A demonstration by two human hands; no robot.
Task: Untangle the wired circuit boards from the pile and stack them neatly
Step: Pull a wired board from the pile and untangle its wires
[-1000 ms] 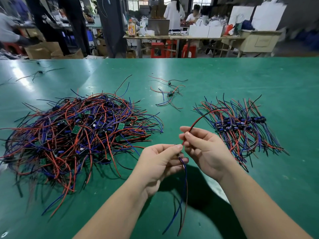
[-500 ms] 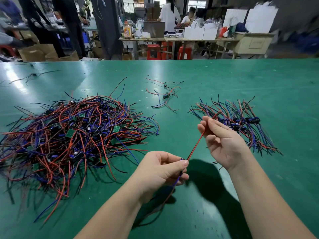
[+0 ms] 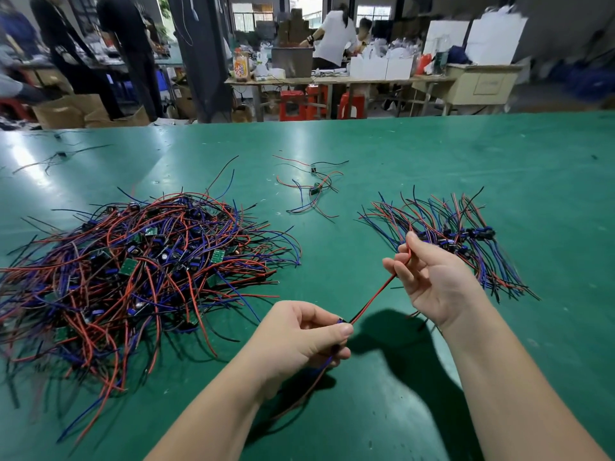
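Since a second ago the right hand (image 3: 432, 281) has drawn away from the left hand (image 3: 299, 337), so the thin red insulated wire (image 3: 372, 298) now runs straight and taut between them. Both grips are clamped. The right pinches the wire's far end. The left pinches the small wired circuit board (image 3: 342, 321), mostly hidden, with limp blue and red leads drooping below.

On the glossy green worktop (image 3: 416, 154), the tangled heap of red, blue and black wires and green boards (image 3: 133, 267) lies to the left. The right hand partly covers the combed-out stack of wired boards (image 3: 466, 224), and loose wired boards (image 3: 314, 189) lie beyond.
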